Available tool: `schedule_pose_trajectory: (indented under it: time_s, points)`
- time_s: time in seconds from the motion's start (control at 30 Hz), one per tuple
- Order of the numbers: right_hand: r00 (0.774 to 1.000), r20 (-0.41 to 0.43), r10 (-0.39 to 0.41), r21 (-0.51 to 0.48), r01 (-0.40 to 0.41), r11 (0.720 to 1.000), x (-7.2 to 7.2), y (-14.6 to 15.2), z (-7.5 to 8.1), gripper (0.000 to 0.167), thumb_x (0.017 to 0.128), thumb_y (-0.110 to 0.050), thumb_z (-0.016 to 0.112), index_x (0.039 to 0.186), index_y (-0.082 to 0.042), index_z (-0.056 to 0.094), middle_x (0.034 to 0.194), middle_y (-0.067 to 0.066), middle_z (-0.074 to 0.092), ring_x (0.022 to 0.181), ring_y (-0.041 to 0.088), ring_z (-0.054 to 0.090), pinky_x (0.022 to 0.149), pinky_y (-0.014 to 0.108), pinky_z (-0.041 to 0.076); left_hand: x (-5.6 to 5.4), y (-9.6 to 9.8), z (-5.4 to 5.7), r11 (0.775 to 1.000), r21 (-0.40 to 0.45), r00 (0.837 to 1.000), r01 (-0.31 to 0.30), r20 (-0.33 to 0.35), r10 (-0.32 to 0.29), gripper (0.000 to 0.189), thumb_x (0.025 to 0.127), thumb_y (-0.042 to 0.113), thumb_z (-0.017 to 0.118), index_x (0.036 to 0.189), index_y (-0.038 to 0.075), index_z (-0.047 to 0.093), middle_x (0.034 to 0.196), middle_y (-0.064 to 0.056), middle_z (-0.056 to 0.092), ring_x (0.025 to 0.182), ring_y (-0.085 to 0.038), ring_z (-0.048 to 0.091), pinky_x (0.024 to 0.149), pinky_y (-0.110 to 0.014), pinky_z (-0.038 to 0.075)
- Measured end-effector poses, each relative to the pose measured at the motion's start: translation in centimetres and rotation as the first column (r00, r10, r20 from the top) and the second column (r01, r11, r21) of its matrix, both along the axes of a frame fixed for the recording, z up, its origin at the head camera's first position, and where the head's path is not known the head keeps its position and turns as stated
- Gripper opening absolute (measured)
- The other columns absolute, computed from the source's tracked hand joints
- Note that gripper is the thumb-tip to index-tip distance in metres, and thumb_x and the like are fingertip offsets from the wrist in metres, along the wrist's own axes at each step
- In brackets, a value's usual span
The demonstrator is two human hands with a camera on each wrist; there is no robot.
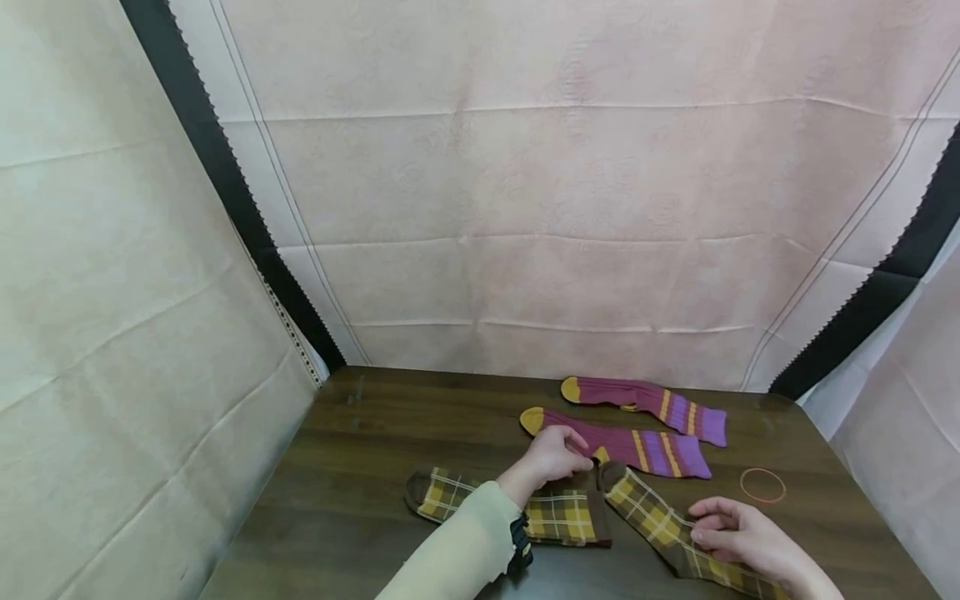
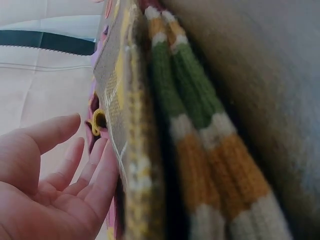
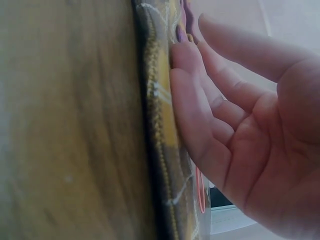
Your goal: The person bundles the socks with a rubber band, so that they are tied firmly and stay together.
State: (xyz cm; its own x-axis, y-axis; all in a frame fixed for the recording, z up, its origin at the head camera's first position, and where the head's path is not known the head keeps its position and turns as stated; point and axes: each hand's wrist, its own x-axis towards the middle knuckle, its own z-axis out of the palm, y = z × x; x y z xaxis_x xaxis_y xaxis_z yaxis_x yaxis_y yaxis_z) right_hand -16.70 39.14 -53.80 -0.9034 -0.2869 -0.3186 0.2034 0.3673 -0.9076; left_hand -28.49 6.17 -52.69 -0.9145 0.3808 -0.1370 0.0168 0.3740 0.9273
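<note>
Two yellow-and-brown plaid socks lie on the dark wooden table. The left plaid sock (image 1: 570,518) runs partly beneath my left forearm. My left hand (image 1: 553,457) is over the table by the brown toe of the right plaid sock (image 1: 647,507), its fingertips right at that toe. In the left wrist view the left thumb stands apart from the loosely bent fingers. My right hand (image 1: 742,537) rests its fingers on the leg of the right plaid sock, which slants toward the front right. The right thumb (image 3: 240,45) is held away from the fabric.
Two maroon-and-purple striped socks, a rear one (image 1: 615,392) and a front one (image 1: 600,435), lie farther back. An orange elastic band (image 1: 762,502) sits at the right. Ribbed green, orange and white knit (image 2: 190,100) shows beside the plaid fabric. Pale cloth walls (image 1: 562,250) enclose the table.
</note>
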Motion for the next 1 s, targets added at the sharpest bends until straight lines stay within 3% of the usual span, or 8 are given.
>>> schedule_pose_trajectory:
  time_s: [0.23, 0.47, 0.73, 1.0]
  points:
    - [0.999, -0.032, -0.010, 0.031, 0.011, 0.999, 0.0, -0.2, -0.4, 0.044, 0.105, -0.012, 0.068, 0.133, 0.019, 0.053, 0.107, 0.008, 0.071, 0.096, 0.023, 0.071, 0.079, 0.037, 0.062, 0.3, 0.6, -0.2, 1.000, -0.016, 1.000, 0.007, -0.019, -0.007, 0.017, 0.088, 0.005, 0.087, 0.100, 0.005, 0.075, 0.079, 0.002, 0.068, 0.071, -0.021, 0.069, 0.059, -0.028, 0.053]
    - [0.998, -0.053, -0.025, 0.083, 0.029, 0.996, 0.3, -0.5, -0.3, 0.048, 0.103, -0.014, 0.072, 0.135, 0.016, 0.054, 0.106, 0.008, 0.071, 0.095, 0.025, 0.070, 0.077, 0.037, 0.061, 0.9, 1.5, -0.6, 1.000, -0.016, 1.000, 0.003, -0.028, -0.003, 0.018, 0.086, 0.002, 0.089, 0.098, 0.004, 0.076, 0.078, 0.004, 0.069, 0.068, -0.012, 0.065, 0.060, -0.027, 0.052]
    - [0.997, -0.064, -0.037, 0.096, 0.044, 0.994, 0.4, -0.2, -0.5, 0.050, 0.102, -0.013, 0.073, 0.136, 0.016, 0.053, 0.107, 0.008, 0.070, 0.095, 0.024, 0.070, 0.076, 0.037, 0.061, 1.4, 2.5, -0.9, 0.997, -0.074, 0.995, -0.028, -0.096, 0.021, 0.020, 0.083, 0.004, 0.092, 0.093, 0.007, 0.075, 0.076, 0.005, 0.067, 0.067, -0.008, 0.061, 0.065, -0.027, 0.054]
    - [0.997, -0.069, -0.036, 0.077, 0.041, 0.996, 0.7, 0.3, -0.5, 0.052, 0.101, -0.009, 0.073, 0.137, 0.019, 0.050, 0.107, 0.010, 0.069, 0.093, 0.022, 0.070, 0.076, 0.036, 0.062, 1.2, 3.4, -1.4, 0.987, -0.148, 0.994, -0.070, -0.091, 0.057, 0.023, 0.082, 0.006, 0.094, 0.091, 0.015, 0.075, 0.075, 0.010, 0.066, 0.067, -0.007, 0.060, 0.069, -0.028, 0.054]
